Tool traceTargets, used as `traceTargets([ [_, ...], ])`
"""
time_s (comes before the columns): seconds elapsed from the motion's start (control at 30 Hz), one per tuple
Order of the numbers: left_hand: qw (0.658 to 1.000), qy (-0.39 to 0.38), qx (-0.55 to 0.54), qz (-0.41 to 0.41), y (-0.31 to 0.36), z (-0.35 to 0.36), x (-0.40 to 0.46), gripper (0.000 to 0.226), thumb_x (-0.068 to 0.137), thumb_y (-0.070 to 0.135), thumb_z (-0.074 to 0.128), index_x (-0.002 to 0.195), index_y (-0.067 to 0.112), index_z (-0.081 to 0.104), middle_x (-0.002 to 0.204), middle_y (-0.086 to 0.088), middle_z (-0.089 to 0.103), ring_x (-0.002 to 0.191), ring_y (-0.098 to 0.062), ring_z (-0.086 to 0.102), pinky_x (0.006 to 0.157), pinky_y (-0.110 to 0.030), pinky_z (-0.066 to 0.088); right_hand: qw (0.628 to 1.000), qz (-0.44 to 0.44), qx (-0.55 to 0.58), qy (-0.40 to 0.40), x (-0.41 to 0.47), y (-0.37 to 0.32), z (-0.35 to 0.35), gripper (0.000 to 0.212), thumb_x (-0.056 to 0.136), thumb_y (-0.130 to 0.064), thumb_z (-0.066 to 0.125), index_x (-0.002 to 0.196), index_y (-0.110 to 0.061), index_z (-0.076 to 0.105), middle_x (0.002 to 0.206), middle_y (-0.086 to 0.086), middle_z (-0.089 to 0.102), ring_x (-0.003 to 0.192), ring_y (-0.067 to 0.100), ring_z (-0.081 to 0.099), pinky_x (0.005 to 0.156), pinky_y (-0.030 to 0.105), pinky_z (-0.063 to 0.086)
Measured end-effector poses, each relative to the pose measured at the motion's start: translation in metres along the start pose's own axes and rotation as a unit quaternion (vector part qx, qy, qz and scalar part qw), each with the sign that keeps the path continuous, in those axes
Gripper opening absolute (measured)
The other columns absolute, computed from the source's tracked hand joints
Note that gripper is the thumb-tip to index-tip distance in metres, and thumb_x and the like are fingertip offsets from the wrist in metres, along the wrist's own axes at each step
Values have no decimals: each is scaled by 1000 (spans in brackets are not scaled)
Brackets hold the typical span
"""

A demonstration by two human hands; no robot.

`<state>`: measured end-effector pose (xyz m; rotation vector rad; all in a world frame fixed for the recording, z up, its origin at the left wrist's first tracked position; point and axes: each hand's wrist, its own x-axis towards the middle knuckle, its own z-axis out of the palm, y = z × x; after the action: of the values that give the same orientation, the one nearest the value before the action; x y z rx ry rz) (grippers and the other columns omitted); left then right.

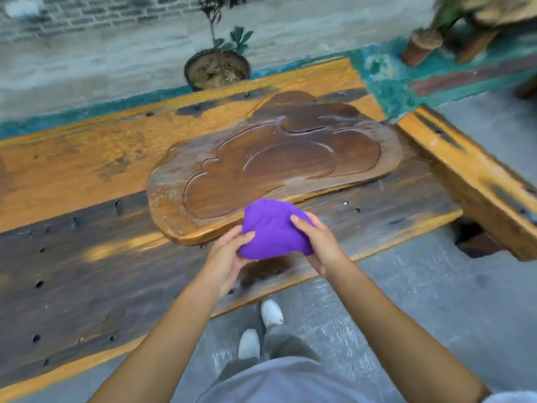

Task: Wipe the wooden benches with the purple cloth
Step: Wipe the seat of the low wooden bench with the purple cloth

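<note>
Wooden bench [87,257] spans scene, carved tray [276,158] on far right part. Purple cloth [273,231] bunched above near edge, pinched between left hand [225,257] thumb and right hand [322,242] curled fingers.

No legible text, label, brand, number or sign appears anywhere in the view.

Purple cloth [273,231] bunched, apparently just above long worn wooden bench [87,251]; second bench [476,181] right.
</note>
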<state>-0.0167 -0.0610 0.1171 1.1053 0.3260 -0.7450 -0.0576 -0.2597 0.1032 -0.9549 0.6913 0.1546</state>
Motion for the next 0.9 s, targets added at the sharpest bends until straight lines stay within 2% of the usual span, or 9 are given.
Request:
traceTargets([
  [0.17,978,-83,192,-12,-10,53,-14,25,94,2,59,119,8,61,103,-12,69,88,-24,63,82,-39,49,986,-112,66,106,-75,-20,-42,28,96,-19,68,120,-6,71,118,15,75,103,21,71,91,35,54],
  [0.3,935,-174,310,6,-27,131,-20,30,99,8,56,128,13,54,92,-4,66,63,-4,63,62,-23,55,970,-169,94,150,-130,-52,-86,20,95,-22,68,107,-9,77,104,14,77,91,20,71,78,29,57],
  [0.33,921,-188,341,22,-35,152,-19,31,99,8,56,130,13,52,99,-6,65,70,-3,65,65,-20,55,965,-181,100,161,-140,-60,-99,16,95,-22,68,102,-10,77,99,12,77,86,19,71,75,27,57],
  [0.43,854,-217,452,139,-58,217,-17,44,97,17,64,139,16,49,134,2,56,117,-7,57,102,-25,44,952,-203,106,203,-166,-81,-144,13,95,-24,70,93,-14,78,93,10,77,82,17,70,75,27,56],
  [0.5,831,-285,447,171,-74,266,-17,46,95,26,68,138,25,51,139,10,55,127,-2,53,108,-25,41,948,-215,107,210,-180,-94,-182,15,95,-27,71,92,-14,79,96,12,77,85,20,69,78,31,55],
  [0.6,807,-395,424,116,-103,341,-22,43,85,47,70,124,34,60,125,10,69,114,0,64,93,-16,49,946,-230,89,210,-199,-113,-240,28,97,-32,69,101,-6,78,106,25,75,93,29,68,89,41,54],
  [0.67,783,-436,435,84,-130,385,-22,38,82,54,68,116,37,67,117,10,74,106,-5,69,86,-19,53,942,-238,82,223,-211,-129,-284,29,98,-34,68,95,-8,80,100,25,76,88,28,71,85,39,57],
  [0.77,752,-464,467,42,-170,449,-19,36,78,60,73,108,41,70,109,6,77,100,-12,73,81,-25,57,926,-244,72,280,-230,-159,-355,33,96,-41,69,80,-15,80,81,11,77,70,18,71,64,27,58],
  [0.9,761,-455,461,41,-220,542,-12,28,83,45,78,105,29,73,98,3,79,88,-12,75,68,-20,55,908,-253,28,333,-255,-200,-453,29,97,-39,68,82,-16,78,84,8,76,79,19,67,71,30,53],
])
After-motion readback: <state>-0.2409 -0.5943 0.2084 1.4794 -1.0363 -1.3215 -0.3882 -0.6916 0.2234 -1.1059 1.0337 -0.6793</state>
